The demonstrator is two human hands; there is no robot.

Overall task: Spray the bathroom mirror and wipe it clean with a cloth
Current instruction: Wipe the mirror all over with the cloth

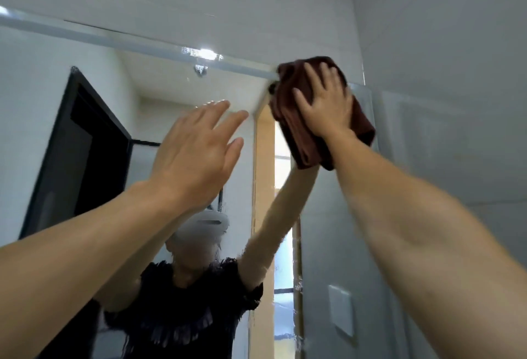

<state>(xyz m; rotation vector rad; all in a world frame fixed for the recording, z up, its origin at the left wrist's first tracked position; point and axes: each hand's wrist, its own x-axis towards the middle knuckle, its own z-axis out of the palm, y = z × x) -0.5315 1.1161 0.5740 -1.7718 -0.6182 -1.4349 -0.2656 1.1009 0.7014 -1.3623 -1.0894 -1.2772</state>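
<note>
Brown cloth point(296, 119), bunched, sits under my right hand point(325, 102) at the upper right corner of the mirror point(57, 119). My fingers are spread and flat across it, palm pressing it against the glass; whether the thumb curls round the fabric I cannot tell. Part of the cloth overlaps the mirror's top edge, and its right side lies close to the mirror's right edge, with grey wall point(442, 45) beyond.

My left hand point(196, 147) is raised near the glass, fingers straight and together, holding nothing. Whether it touches the surface I cannot tell; it is blurred. It is apart from the cloth, lower and to the left.

Open glass runs left and down from the cloth: the whole left half of the mirror is uncovered. A bevelled strip runs along the top edge.

Count: one cloth, two hands, one mirror. Reflected items: one dark door frame point(79, 142), one bright ceiling light point(206, 53), one person in a dark top, one white wall plate point(340, 310) low right.
</note>
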